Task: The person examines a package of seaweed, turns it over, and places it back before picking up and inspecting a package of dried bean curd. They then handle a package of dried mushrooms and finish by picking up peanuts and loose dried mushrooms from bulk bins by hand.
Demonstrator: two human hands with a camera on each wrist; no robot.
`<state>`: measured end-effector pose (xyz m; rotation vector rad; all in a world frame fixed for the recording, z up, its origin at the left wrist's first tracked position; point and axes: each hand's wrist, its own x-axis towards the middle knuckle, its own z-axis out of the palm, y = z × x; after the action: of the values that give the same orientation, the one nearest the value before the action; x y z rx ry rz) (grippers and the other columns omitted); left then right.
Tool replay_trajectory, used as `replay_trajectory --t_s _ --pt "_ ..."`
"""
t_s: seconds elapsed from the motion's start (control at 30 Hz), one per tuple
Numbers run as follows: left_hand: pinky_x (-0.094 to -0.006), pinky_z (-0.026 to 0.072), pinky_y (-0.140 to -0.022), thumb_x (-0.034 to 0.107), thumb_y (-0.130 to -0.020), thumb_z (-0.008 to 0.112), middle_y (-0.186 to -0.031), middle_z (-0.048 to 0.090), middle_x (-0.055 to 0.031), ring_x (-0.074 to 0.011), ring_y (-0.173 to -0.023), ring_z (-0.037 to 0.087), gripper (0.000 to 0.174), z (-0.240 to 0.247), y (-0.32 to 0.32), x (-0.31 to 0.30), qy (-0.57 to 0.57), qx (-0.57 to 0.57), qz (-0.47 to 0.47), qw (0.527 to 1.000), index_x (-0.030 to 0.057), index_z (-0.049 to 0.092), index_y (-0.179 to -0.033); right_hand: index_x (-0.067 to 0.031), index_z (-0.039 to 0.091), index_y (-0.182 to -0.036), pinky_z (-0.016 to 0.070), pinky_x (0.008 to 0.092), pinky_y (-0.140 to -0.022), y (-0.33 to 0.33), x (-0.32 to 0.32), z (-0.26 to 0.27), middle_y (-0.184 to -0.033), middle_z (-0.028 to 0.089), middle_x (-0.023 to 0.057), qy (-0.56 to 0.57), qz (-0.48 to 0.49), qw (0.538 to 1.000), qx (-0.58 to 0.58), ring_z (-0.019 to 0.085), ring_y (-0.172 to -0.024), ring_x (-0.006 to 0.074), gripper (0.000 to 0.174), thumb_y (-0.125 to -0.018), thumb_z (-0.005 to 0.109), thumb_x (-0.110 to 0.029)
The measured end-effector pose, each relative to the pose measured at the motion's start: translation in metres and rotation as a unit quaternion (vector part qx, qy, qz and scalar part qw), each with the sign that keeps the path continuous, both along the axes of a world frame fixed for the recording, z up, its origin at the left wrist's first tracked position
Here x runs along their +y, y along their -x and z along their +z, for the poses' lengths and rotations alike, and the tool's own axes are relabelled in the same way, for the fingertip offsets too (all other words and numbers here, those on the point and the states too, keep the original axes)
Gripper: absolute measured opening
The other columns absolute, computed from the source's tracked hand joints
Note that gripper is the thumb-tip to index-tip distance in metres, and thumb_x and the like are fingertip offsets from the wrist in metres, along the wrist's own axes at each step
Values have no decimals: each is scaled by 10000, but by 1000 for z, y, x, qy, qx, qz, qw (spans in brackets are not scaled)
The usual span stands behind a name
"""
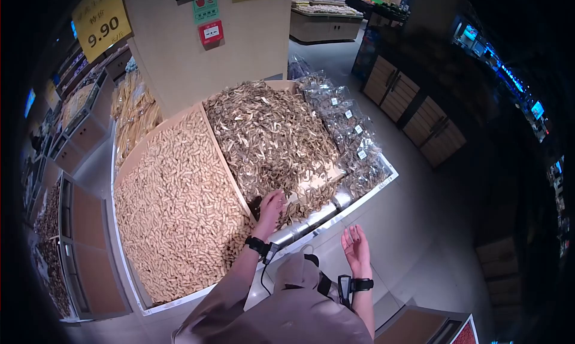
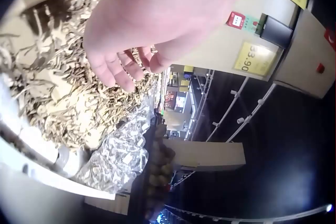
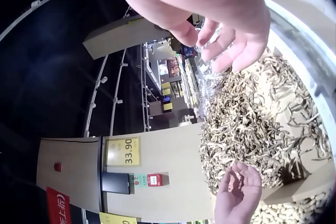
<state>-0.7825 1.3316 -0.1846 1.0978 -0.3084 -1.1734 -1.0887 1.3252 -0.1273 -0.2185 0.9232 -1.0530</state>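
Observation:
Brown dried strips, perhaps mushrooms (image 1: pixel 269 128), lie heaped in a wooden-sided bin. My left hand (image 1: pixel 271 211) is over the near left corner of this heap, beside the divider; in the left wrist view the hand (image 2: pixel 131 35) has loosely bent fingers with nothing visible between them. My right hand (image 1: pixel 356 248) hangs in front of the stand's near edge, palm up, fingers relaxed and holding nothing. The right wrist view shows that hand (image 3: pixel 215 19) with loosely bent fingers, and the left hand (image 3: pixel 239 192) over the strips.
Peanuts (image 1: pixel 179 206) fill the compartment to the left. Clear plastic packs (image 1: pixel 344 116) line the bin's right side. A silver roll (image 1: pixel 317 218) runs along the near edge. Behind stands a pillar (image 1: pixel 173 50) with price signs. Dark cabinets (image 1: pixel 413 104) are at the right.

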Motion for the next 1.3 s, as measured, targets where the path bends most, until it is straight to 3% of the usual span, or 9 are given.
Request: replay_trajectory --t_s 0.23,0.3,0.4,0.53,0.73,0.83,1.0,1.17,1.3 --pt "-235 470 -717 192 -930 636 -977 658 -36 -93 -833 608 274 -9 -43 -80 -33 -308 133 941 46 628 -1162 -113 509 -1205 565 321 -827 -33 -99 25 -1041 615 11 34 109 993 38 637 -963 182 278 -972 591 -241" --pt "-237 467 -703 188 -911 662 -909 651 -27 -81 -778 577 280 -19 -55 -93 -54 -291 165 941 46 633 -1151 -115 507 -1203 564 317 -821 -53 -115 30 -1030 617 11 47 143 985 81 640 -958 173 267 -980 580 -242" --pt "-339 461 -943 224 -849 726 -1204 599 -161 -255 -1082 589 436 -47 -69 -108 -104 -274 191 937 40 589 -1220 -99 529 -1201 545 293 -846 -76 -132 23 -1076 618 34 64 204 970 118 638 -1010 178 262 -978 589 -222" --pt "-343 506 -871 184 -863 707 -1168 552 -148 -243 -943 618 463 -39 -69 -109 -136 -469 213 846 20 537 -1261 -114 567 -1166 522 286 -864 -105 -145 4 -1075 627 18 80 286 943 152 635 -987 147 195 -983 581 -181" --pt "-413 467 -908 157 -842 695 -1156 526 -165 -338 -1052 558 393 -9 -67 -114 -186 -468 193 842 48 574 -1199 -109 559 -1253 478 280 -883 -151 -170 -12 -1085 608 -6 156 421 875 181 613 -1019 128 301 -971 610 -200" --pt "-426 470 -895 127 -854 664 -1132 536 -152 -343 -1039 557 298 17 -62 -118 -191 -562 209 777 65 613 -1141 -84 573 -1250 486 272 -862 -177 -186 -7 -1053 601 -20 225 462 823 243 589 -980 113 339 -937 655 -186" --pt "-419 463 -872 175 -844 672 -1067 575 -116 -302 -997 553 263 30 -69 -143 -205 -681 168 683 68 650 -1083 -58 520 -1311 511 324 -850 -209 -215 -4 -1284 469 132 409 466 730 287 625 -992 222 431 -938 658 -226" --pt "-373 403 -787 287 -850 668 -946 545 -78 -243 -899 521 286 24 -79 -174 -302 -731 171 587 100 653 -1066 -44 522 -1310 527 325 -846 -236 -242 18 -1263 471 148 394 482 714 320 640 -972 240 440 -927 668 -203" --pt "-376 390 -787 306 -827 685 -936 545 -71 -237 -886 520 272 20 -86 -183 -325 -738 155 571 111 659 -1013 -74 536 -1316 492 324 -900 -248 -259 8 -1291 475 115 407 488 712 299 577 -1068 202 438 -931 671 -232"
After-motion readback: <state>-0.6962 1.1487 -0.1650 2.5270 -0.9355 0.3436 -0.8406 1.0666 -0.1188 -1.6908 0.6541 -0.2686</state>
